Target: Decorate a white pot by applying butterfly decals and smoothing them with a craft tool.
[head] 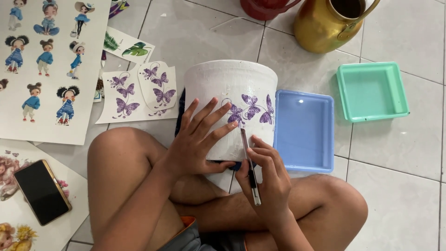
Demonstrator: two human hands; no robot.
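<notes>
Right hand (267, 174) gripping craft knife (250, 167) at white pot (232, 88); left hand (197, 139) spread flat, blue tray (304, 132) alongside.

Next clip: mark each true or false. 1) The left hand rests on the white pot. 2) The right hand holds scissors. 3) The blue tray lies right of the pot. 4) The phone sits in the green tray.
1) True: the left hand lies flat on the white pot.
2) False: the right hand holds a slim craft knife.
3) True: the blue tray is right beside it.
4) False: the phone lies on a printed sheet, far from the green tray.
</notes>
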